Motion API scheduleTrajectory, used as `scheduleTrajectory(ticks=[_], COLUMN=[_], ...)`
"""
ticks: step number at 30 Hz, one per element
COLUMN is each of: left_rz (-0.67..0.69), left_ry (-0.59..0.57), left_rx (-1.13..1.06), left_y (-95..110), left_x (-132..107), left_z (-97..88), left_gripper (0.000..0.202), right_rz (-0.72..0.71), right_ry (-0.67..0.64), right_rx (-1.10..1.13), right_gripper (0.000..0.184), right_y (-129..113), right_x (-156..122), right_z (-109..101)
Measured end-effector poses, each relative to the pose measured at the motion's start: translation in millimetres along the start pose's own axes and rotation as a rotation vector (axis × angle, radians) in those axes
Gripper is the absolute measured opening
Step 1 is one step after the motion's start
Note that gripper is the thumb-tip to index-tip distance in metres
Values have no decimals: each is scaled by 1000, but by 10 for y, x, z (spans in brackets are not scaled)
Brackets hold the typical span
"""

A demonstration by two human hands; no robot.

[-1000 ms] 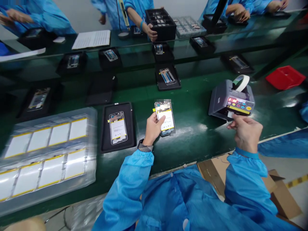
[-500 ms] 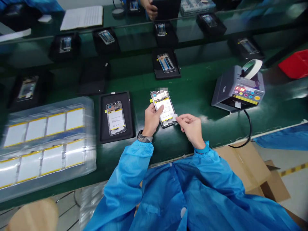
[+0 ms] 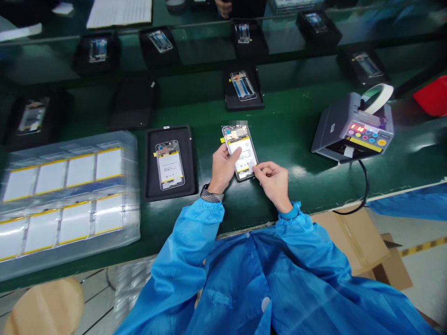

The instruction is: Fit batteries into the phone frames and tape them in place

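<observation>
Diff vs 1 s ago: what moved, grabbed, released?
The right hand left the tape dispenser and moved left to the phone; its fingertips now touch the phone's lower right corner. The left hand kept hold of the phone. The tape dispenser and the black tray stayed put.

On green bench [image 3: 289, 121]: tape dispenser [image 3: 352, 132] right, cable [image 3: 363, 186] looping over the edge; black tray [image 3: 150, 163] centre-left; clear tray of batteries [image 3: 130, 186] far left. Red bin [image 3: 435, 95] far right. Cardboard box [image 3: 352, 237] below.

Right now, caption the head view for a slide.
Left hand holds an open phone, battery exposed, while right hand pinches its lower edge.
</observation>
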State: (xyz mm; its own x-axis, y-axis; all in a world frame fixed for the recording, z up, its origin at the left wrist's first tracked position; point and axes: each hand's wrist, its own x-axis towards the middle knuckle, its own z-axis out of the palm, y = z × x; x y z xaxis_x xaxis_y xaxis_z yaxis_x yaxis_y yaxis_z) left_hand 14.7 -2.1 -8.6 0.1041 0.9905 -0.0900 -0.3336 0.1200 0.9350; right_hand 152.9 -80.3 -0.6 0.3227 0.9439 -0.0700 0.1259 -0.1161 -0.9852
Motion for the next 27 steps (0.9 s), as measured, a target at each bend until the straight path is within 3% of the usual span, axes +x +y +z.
scheduleTrajectory(ticks=[8,16,22,27], left_rz=[9,-13,-41,-24], left_ry=[-10,-33,-136,-97], left_rx=[0,-34,-59,-66], left_y=[-18,-6,116,177], left_x=[9,8,-7,30], left_z=[-15,-36,-57,-141], left_gripper=[53,55,53,51], right_rz=[-60,-72,113,56], right_ry=[34,38,-310,-455], right_rx=[-81,-89,124,123], right_gripper=[30,41,57,53], right_y=[24,26,-157,-211], right_x=[-18,42,202,284], right_z=[32,6,-19,31])
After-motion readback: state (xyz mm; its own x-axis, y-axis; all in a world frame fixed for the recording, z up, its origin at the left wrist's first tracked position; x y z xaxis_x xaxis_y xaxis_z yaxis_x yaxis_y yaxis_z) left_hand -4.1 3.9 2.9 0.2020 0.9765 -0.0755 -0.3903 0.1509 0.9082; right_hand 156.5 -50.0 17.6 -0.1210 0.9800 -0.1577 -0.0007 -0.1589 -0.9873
